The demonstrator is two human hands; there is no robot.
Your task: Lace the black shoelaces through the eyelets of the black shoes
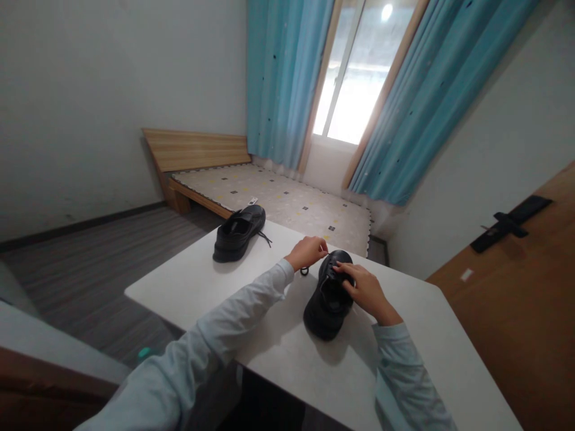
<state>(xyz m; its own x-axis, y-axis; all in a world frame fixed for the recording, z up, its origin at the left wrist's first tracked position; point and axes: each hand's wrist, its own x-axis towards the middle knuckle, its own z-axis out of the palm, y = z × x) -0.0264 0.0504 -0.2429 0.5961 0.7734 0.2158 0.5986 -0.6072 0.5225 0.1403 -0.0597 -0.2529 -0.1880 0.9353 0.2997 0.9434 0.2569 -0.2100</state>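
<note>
A black lace-up shoe (327,308) stands on the white table in front of me, its heel toward me. My left hand (308,252) is at its left front side, fingers pinched on a black shoelace (304,271), part of which loops onto the table. My right hand (363,287) lies over the right side of the shoe's opening, its fingers at the lacing and tongue; whether they grip a lace is too small to tell. A second black shoe (238,234) stands farther left on the table, its lace ends hanging over its right side.
The white table (179,287) has its far edge close to a low bed (291,200) with a patterned mattress and wooden headboard (197,151). Blue curtains (287,84) flank a bright window. A wooden door (516,299) with a black handle is at the right.
</note>
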